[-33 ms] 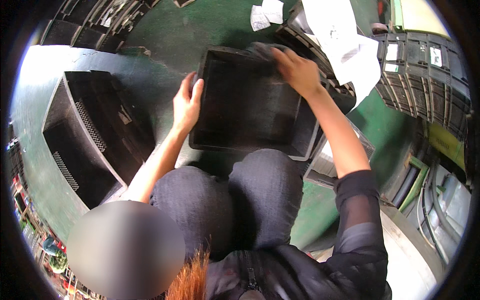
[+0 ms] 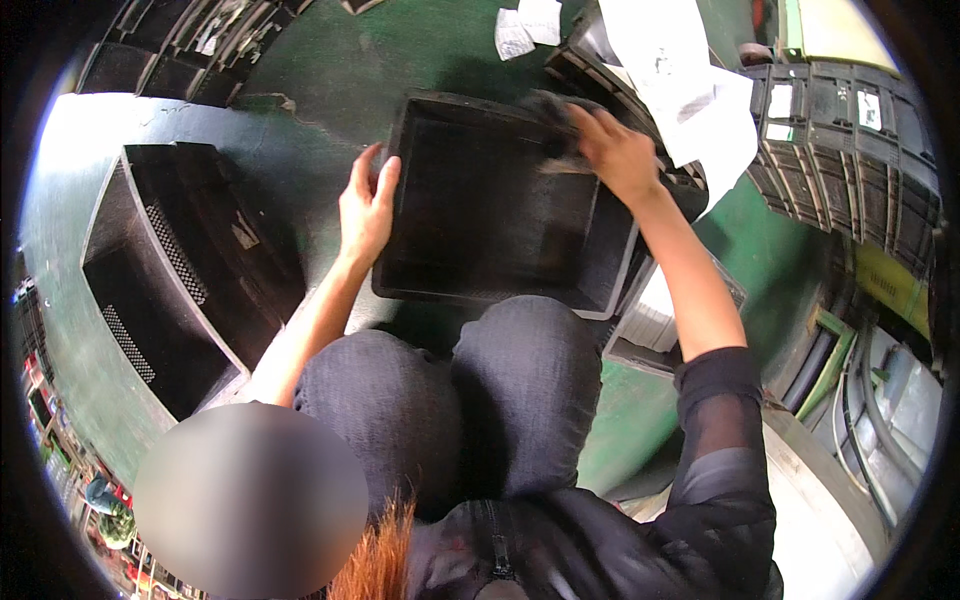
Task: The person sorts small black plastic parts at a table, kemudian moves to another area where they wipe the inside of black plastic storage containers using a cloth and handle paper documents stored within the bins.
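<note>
A black plastic crate [image 2: 480,294] stands tilted in front of my knees, its hollow inside facing me. My left hand [image 2: 367,205] grips the crate's left rim, thumb on the near side and fingers behind it. At the far right corner of the crate, my right hand [image 2: 618,160] is closed on a dark cloth [image 2: 560,120]. The cloth is bunched up and smeared by motion, pressed against the rim and inner wall there.
On the left stands another black crate [image 2: 205,270]. Beyond my right hand, white paper sheets [image 2: 665,75] lie over a dark crate. Stacked black crates [image 2: 830,150] rise at the far right. A box with pale contents [image 2: 655,315] sits right of my knees.
My right hand has shifted right and slightly nearer with the cloth, along the crate's far right corner. The left hand keeps its hold on the left rim.
</note>
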